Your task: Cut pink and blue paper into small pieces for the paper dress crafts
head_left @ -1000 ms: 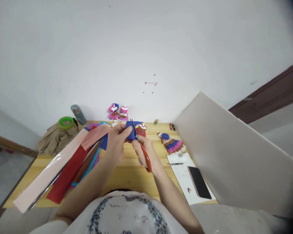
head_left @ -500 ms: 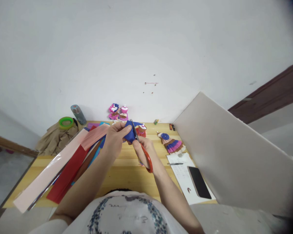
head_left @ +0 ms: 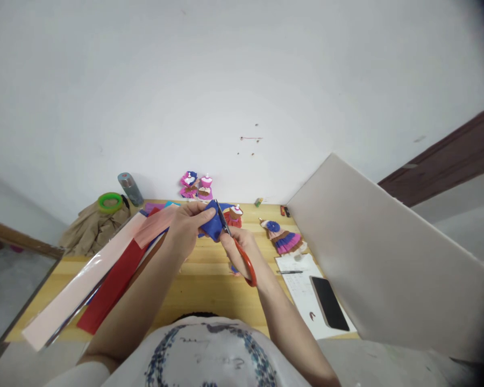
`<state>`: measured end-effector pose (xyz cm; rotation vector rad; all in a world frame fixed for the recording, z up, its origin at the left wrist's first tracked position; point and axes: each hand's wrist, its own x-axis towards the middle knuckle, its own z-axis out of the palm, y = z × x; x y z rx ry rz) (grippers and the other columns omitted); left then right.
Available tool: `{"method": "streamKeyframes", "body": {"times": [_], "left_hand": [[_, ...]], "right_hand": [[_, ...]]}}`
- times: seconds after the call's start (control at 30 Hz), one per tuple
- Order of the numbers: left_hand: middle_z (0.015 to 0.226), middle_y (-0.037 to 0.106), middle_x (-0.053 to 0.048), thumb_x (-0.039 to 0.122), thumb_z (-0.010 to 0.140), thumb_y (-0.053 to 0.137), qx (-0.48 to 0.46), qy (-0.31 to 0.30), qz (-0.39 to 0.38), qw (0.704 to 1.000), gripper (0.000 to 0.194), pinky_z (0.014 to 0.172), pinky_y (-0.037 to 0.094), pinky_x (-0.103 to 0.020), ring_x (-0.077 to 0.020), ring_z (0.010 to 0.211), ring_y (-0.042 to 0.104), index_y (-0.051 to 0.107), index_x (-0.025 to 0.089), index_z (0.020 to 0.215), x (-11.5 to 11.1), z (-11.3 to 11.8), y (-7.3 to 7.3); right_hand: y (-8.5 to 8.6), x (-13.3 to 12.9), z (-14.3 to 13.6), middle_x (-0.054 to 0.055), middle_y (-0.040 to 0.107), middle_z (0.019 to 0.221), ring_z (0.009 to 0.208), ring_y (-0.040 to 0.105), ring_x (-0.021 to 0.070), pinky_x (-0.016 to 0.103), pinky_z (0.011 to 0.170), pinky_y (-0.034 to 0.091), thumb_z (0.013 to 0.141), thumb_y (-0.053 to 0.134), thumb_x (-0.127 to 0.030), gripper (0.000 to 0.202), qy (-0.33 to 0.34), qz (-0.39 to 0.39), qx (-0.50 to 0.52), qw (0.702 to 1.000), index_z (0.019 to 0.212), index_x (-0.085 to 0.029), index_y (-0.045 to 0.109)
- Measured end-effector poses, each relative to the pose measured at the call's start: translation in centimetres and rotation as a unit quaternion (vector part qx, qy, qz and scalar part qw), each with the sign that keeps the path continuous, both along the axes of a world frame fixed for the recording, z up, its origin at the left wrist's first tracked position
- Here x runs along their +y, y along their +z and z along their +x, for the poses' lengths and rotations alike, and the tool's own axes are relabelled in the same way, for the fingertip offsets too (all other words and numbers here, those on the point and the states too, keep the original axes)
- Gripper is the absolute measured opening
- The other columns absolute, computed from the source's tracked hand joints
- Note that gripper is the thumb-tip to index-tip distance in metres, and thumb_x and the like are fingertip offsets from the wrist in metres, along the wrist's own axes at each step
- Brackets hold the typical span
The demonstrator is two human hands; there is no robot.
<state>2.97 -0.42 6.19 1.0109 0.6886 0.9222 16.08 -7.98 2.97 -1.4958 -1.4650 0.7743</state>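
Note:
Above the middle of the wooden table, my left hand [head_left: 188, 226] pinches a folded piece of blue crepe paper [head_left: 213, 224] between thumb and fingers. My right hand [head_left: 240, 244] grips orange-handled scissors [head_left: 247, 262], their dark blades pointing up and away along the right edge of the blue paper. Whether the blades are biting into it I cannot tell. Just behind the scissors stands a small dress figure [head_left: 234, 216] with a brown top and red skirt. A small blue scrap [head_left: 234, 270] lies on the table below my right hand.
Strips of coloured paper [head_left: 111, 287] spread across the left side, near a green tape roll [head_left: 109, 202] and a flask [head_left: 129, 189]. Two small dress figures [head_left: 197, 185] stand by the wall. To the right lie a ruffled paper dress [head_left: 283, 236], written sheets, a pen and a phone [head_left: 329, 302].
My left hand has shifted slightly left, and the blue paper shows wider beside the blades. The scissor handle has moved a little to the right.

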Motion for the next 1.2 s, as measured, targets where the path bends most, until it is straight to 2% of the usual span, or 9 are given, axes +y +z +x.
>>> {"method": "streamKeyframes", "body": {"times": [0.33, 0.47, 0.63, 0.73, 0.97, 1.2], "left_hand": [[0.05, 0.058, 0.0, 0.032, 0.067, 0.077, 0.025, -0.021, 0.035, 0.999, 0.022, 0.051, 0.045, -0.024, -0.0097, 0.045, 0.052, 0.067, 0.013, 0.064, 0.2, -0.4, -0.6], [0.049, 0.056, 0.001, 0.031, 0.066, 0.079, 0.039, -0.015, 0.039, 0.998, 0.022, 0.049, 0.043, -0.023, -0.0103, 0.046, 0.053, 0.066, 0.013, 0.065, 0.2, -0.5, -0.9], [0.053, 0.06, 0.0, 0.032, 0.067, 0.078, 0.048, -0.03, 0.044, 0.997, 0.023, 0.048, 0.039, -0.021, -0.0084, 0.047, 0.052, 0.066, 0.012, 0.064, 0.1, -0.5, -1.0], [0.054, 0.061, -0.001, 0.031, 0.064, 0.079, 0.052, -0.03, 0.046, 0.997, 0.024, 0.046, 0.038, -0.021, -0.0079, 0.046, 0.05, 0.066, 0.012, 0.062, 0.0, -0.4, -0.8], [0.051, 0.061, -0.002, 0.034, 0.062, 0.077, 0.076, -0.06, 0.035, 0.995, 0.027, 0.042, 0.039, -0.022, -0.0083, 0.041, 0.049, 0.063, 0.012, 0.059, 0.0, -0.2, -0.2], [0.049, 0.058, -0.001, 0.033, 0.062, 0.076, 0.087, -0.075, 0.033, 0.993, 0.026, 0.041, 0.038, -0.021, -0.0074, 0.04, 0.048, 0.062, 0.011, 0.058, 0.0, -0.3, 0.0]], "right_hand": [[0.9, -0.5, 0.4, -0.002, 0.041, 0.061, 0.057, 0.042, 0.0139, 0.024, 0.054, 0.035, 0.086, 0.047, -0.05, 0.032, 0.056, 0.015, -0.035, 0.998, 0.075, -0.02, 0.051], [1.2, -0.6, 0.4, 0.0, 0.045, 0.064, 0.059, 0.044, 0.0152, 0.024, 0.054, 0.034, 0.086, 0.045, -0.048, 0.03, 0.046, 0.014, -0.069, 0.996, 0.075, -0.02, 0.051], [1.1, -0.7, 0.4, 0.005, 0.057, 0.074, 0.064, 0.052, 0.019, 0.025, 0.057, 0.037, 0.084, 0.05, -0.04, 0.022, 0.026, -0.006, -0.102, 0.994, 0.085, -0.02, 0.059], [0.7, -0.7, 0.5, 0.005, 0.058, 0.072, 0.066, 0.054, 0.0204, 0.025, 0.056, 0.037, 0.083, 0.053, -0.041, 0.021, 0.02, -0.004, -0.106, 0.994, 0.086, -0.021, 0.061], [-0.2, -0.7, 1.1, 0.002, 0.054, 0.067, 0.063, 0.047, 0.0159, 0.025, 0.058, 0.035, 0.087, 0.046, -0.056, 0.046, 0.05, 0.018, -0.045, 0.998, 0.081, -0.015, 0.065], [0.5, -1.0, 1.1, 0.004, 0.057, 0.072, 0.063, 0.048, 0.0156, 0.025, 0.059, 0.035, 0.088, 0.042, -0.064, 0.056, 0.067, 0.008, -0.047, 0.997, 0.089, -0.014, 0.069]]}}
